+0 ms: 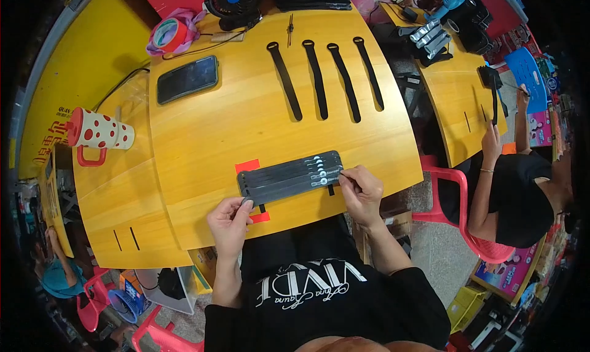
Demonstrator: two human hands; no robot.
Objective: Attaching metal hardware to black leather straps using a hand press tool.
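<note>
Before me on the yellow table lies a flat row of black straps (289, 176), side by side, with white print near their right ends. My left hand (231, 224) pinches the left end of the nearest strap (279, 192) between thumb and fingers. At its other end, my right hand (364, 195) is closed in a pinch on the strap's right tip; the fingers partly hide it. Pieces of red tape (247, 166) stick to the table at the row's left end. Short black strips (331, 190) show under the near edge.
Several loose black straps with slotted ends (314, 78) lie farther back. A phone (187, 80), a spotted tumbler (101, 131), a roll of red tape (170, 34) and a black fan (233, 2) stand around the table's left and back. At right, a co-worker sits on a pink chair (452, 174).
</note>
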